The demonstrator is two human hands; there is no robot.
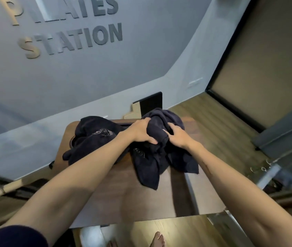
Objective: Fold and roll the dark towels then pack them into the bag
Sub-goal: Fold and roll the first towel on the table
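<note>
Feet: two bare feet are seen at the bottom edge, on the wood floor.
Table: one dark wood table with rounded far corners is seen; its near half is bare.
Arms: two bare forearms are extended over the table toward its far end; a dark sleeve is seen on the left upper arm.
Towel count: two dark heaps are counted on the far half of the table; how many single towels each holds cannot be told.
Right heap: a crumpled dark towel is located at the far right of the table top. No clear long axis is shown; two loose corners are pointed toward the viewer, the longer one lying on the table near its middle.
Left hand: the left hand is laid on top of the right heap, fingers curled over a bunched fold, thumb pressed into the cloth on the near side.
Right hand: the right hand is set just beside the left, fingers curled into the same heap, cloth gathered between the two hands.
Left heap: a second dark bundle with pale printed markings is seen at the far left, touching the first; whether it is towel or bag cannot be told.
Wall: one grey wall with raised letters reading "STATION" is seen beyond the table.
</note>
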